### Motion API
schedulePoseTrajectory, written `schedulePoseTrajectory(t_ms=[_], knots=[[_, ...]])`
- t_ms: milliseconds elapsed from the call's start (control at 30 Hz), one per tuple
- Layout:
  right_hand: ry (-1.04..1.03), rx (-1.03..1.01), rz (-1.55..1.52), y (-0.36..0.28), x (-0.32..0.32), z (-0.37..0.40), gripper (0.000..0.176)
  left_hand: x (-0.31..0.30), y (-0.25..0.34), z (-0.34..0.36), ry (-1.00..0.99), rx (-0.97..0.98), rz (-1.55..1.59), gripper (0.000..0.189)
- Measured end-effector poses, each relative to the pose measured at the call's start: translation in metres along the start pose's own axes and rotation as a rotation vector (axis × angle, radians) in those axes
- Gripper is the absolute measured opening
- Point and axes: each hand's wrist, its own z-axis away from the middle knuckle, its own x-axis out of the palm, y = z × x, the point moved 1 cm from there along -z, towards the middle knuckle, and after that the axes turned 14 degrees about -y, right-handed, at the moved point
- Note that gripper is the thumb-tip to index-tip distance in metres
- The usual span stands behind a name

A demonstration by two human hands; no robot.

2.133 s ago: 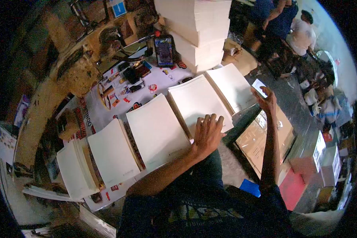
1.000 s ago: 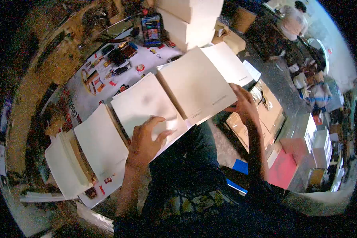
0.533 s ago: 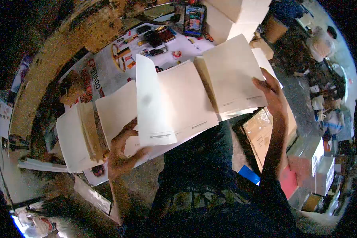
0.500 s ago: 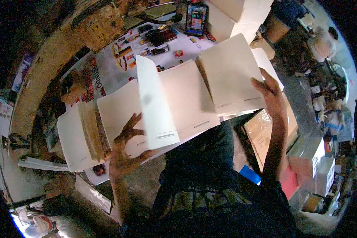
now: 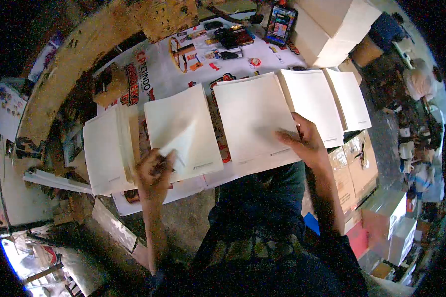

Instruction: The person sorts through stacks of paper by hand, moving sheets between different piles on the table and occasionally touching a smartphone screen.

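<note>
The left hand (image 5: 156, 170) is at the table's (image 5: 277, 63) near edge, fingers curled by a blurry, bent white sheet (image 5: 180, 147); I can't tell if they pinch it. The right hand (image 5: 306, 141) has its thumb and fingers spread at the middle paper stack (image 5: 250, 111), one of five along that edge. A tablet (image 5: 281, 24) stands by the far edge.

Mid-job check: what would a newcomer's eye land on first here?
Probably the row of five pale paper stacks across the table. Then the left hand, pinching a curled sheet over the second stack from the left. Behind, a lit screen stands beside a tall white pile.
</note>
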Motion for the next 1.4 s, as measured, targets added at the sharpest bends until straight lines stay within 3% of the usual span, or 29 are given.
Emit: schedulePoseTrajectory(t_ms=[67,133,167,233,267,333,367,400,433,467,500,600,633,667,733,800,933,967,1033,1067,1100,1133,1167,1200,1233,1267,1300,1333,1400], knots=[[0.054,0.064,-0.131,-0.01,0.002,0.004,0.058,-0.012,-0.028,0.012,0.23,0.01,0.333,0.016],[0.113,0.128,-0.261,-0.024,0.005,0.002,0.062,-0.008,-0.076,0.018,0.533,0.209,0.781,0.027],[0.165,0.118,-0.326,-0.033,0.012,-0.003,0.064,-0.016,-0.074,0.021,0.531,0.206,0.78,0.027],[0.187,0.019,-0.234,-0.032,0.036,-0.009,0.068,-0.026,-0.054,0.022,0.024,0.482,1.242,0.042],[0.132,0.144,-0.266,-0.065,0.056,-0.012,0.064,-0.023,-0.045,0.017,-0.004,0.473,1.24,0.042],[-0.046,-0.004,-0.26,-0.024,0.102,-0.045,0.066,-0.011,-0.027,-0.001,0.222,0.038,0.289,0.059],[-0.196,0.005,-0.158,-0.041,0.111,-0.046,0.062,-0.034,-0.064,-0.037,0.044,-0.498,-0.123,0.046],[-0.268,0.053,-0.336,-0.037,0.136,-0.054,0.06,-0.04,-0.099,-0.045,0.03,-0.477,-0.138,0.046],[0.012,-0.397,-0.069,0.006,0.174,-0.069,0.072,-0.039,-0.09,-0.043,0.048,-0.41,-0.164,0.046],[-0.257,-0.18,-0.207,-0.016,0.169,-0.058,0.075,-0.039,-0.079,-0.036,0.067,-0.342,-0.191,0.046],[-0.416,-0.263,-0.604,0.041,0.219,-0.088,0.075,-0.04,-0.065,-0.026,0.086,-0.272,-0.217,0.046],[-0.337,-0.324,-0.286,-0.057,0.155,-0.037,0.071,-0.038,0.012,0.004,0.061,-0.099,-0.113,0.049],[-0.322,-0.335,-0.314,-0.066,0.144,-0.025,0.066,-0.036,0.046,0.02,-0.006,-0.076,0.034,0.059],[-0.31,-0.344,-0.344,-0.069,0.138,-0.016,0.061,-0.031,0.038,0.029,0.188,-0.088,0.07,0.069],[-0.341,-0.415,-0.586,-0.078,0.128,-0.013,0.051,-0.024,0.036,0.033,0.146,0.006,0.077,0.069],[-0.42,-0.195,-0.696,-0.09,0.092,0.002,0.052,-0.013,0.043,0.029,0.082,0.175,0.101,0.068],[-0.039,-0.157,-0.582,-0.053,0.054,0.025,0.05,0.024,0.093,0.013,-0.147,0.269,0.09,0.064],[-0.119,-0.049,-0.611,-0.046,0.039,0.035,0.051,0.047,0.089,0.009,0.003,0.188,0.164,0.06],[-0.2,0.114,-0.686,-0.042,0.011,0.058,0.06,0.077,0.109,0.003,-0.107,0.139,0.047,0.059],[-0.01,0.076,-0.705,-0.027,0.014,0.06,0.063,0.094,0.123,-0.003,-0.173,0.085,-0.06,0.057],[-0.014,0.035,-0.769,-0.013,0.008,0.073,0.063,0.108,0.133,-0.007,-0.286,0.322,-0.1,0.055],[-0.023,-0.011,-0.827,-0.021,-0.011,0.085,0.064,0.122,0.121,-0.023,-0.314,0.334,-0.106,0.055],[0.122,0.137,-0.628,-0.018,-0.026,0.097,0.059,0.138,0.091,-0.048,-0.353,0.3,0.313,0.051],[0.345,0.037,-0.498,-0.005,-0.032,0.102,0.05,0.151,0.078,-0.064,-0.378,0.245,0.73,0.047],[0.297,0.158,-0.462,-0.024,-0.065,0.123,0.041,0.174,0.116,-0.065,-0.485,0.158,0.733,0.049],[0.494,0.084,-0.544,-0.018,-0.082,0.133,0.037,0.203,0.159,-0.069,-0.588,0.07,0.733,0.051],[0.743,0.031,-0.237,-0.02,-0.106,0.141,0.037,0.226,0.166,-0.085,-0.682,0.213,0.537,0.045],[0.896,-0.067,-0.202,-0.007,-0.129,0.149,0.041,0.247,0.167,-0.1,-0.764,0.356,0.34,0.04],[0.995,-0.192,-0.2,-0.016,-0.17,0.169,0.047,0.288,0.18,-0.1,-0.696,0.706,-0.244,0.041]])
